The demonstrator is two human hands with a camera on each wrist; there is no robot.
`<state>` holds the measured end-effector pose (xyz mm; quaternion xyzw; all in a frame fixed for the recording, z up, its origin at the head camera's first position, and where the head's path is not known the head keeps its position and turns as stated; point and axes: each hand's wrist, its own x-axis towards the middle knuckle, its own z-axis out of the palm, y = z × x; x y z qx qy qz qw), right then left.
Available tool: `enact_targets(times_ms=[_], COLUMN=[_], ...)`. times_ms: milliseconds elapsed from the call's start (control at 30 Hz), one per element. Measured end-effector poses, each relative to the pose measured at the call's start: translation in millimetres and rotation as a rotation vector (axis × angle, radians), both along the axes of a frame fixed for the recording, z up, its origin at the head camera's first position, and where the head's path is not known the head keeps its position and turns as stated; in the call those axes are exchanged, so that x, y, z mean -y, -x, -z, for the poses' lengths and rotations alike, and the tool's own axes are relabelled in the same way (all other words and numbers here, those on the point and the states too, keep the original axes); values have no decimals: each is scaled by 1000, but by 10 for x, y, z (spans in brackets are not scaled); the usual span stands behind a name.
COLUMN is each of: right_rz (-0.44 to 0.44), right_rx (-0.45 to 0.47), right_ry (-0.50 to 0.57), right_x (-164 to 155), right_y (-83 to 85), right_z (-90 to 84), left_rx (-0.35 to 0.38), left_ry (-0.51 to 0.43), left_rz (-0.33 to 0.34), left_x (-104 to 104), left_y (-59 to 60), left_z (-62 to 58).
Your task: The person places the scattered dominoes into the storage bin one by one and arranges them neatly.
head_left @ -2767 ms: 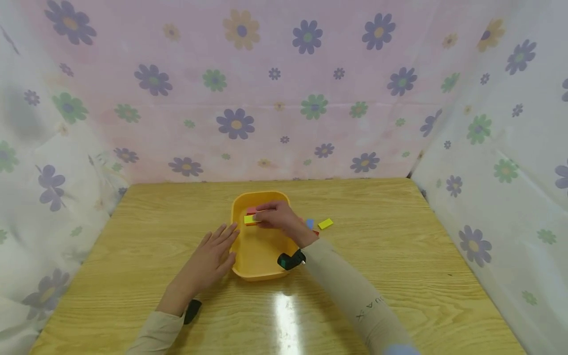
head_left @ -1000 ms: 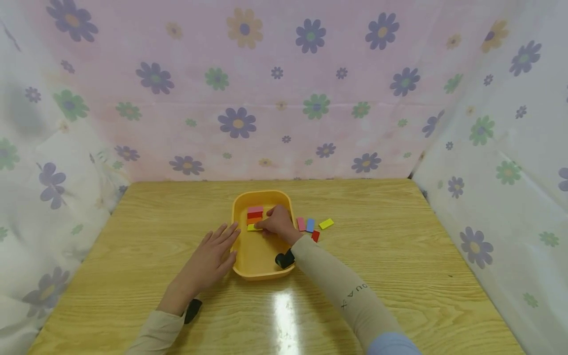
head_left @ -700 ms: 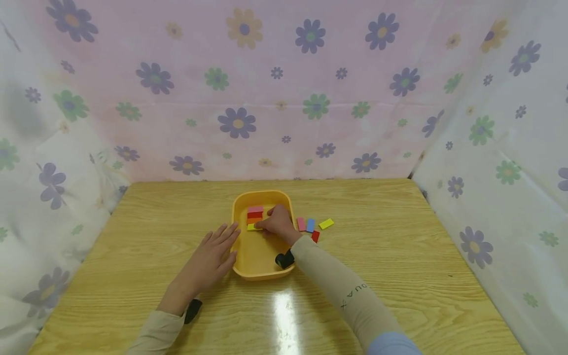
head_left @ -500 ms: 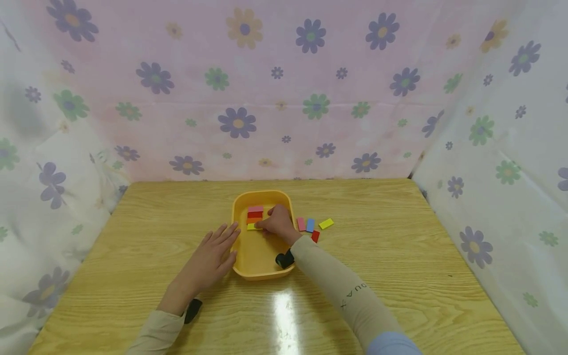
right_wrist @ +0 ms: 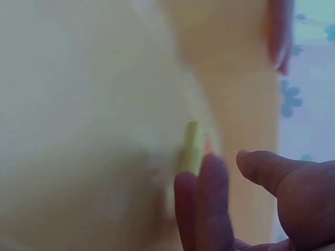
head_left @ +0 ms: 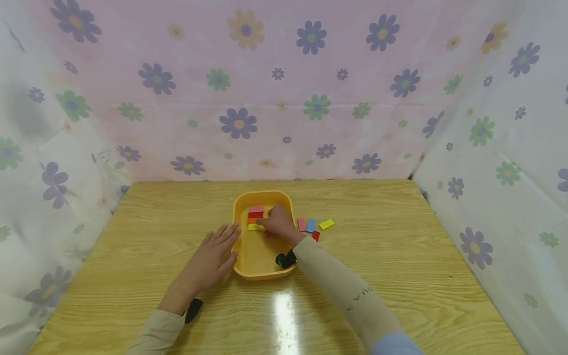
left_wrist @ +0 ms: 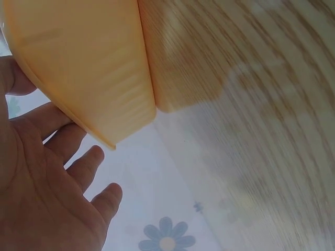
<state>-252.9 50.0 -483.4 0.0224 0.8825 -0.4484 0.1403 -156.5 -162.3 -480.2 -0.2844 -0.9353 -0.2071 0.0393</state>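
Right hand (head_left: 279, 223): inside tray (head_left: 262, 261), fingertips on the yellow block (head_left: 254, 227); fingers bent, close together, touching block's right end (wrist view blurred; cannot tell if it's pinched or just pressed)
Yellow block: flat on tray floor, far half, nearest of a 3-block column w/ orange block (head_left: 255, 220) and pink block (head_left: 256, 209) behind it, all touching
Left hand (head_left: 208, 264): flat on table (head_left: 399, 276), fingers straight, slightly spread, tips against tray's left wall
Loose blocks (head_left: 310, 225): pink, blue, red, yellow on table, just right of tray
Backdrop: flowered cloth (head_left: 275, 88) on three sides
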Motion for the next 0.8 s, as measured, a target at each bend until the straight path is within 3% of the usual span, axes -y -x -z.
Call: enact_targets(times_ms=[100, 267, 467, 633, 800], right_rz=[-23, -69, -140, -147, -112], right_rx=[13, 12, -141, -287, -346], right_ry=[29, 176, 279, 338, 350], right_x=[-15, -127, -430, -836, -1288], right_y=[-53, -164, -175, -151, -165], right_z=[-102, -383, -628, -576, -318], left_rx=[-1, 10, 21, 7, -12], left_ry=[1, 4, 5, 3, 12], left_rz=[-2, -5, -6, -1, 6], left_x=[-6, -8, 10, 17, 20], left_y=[0, 3, 8, 16, 14], left_z=[-2, 13, 40, 42, 41])
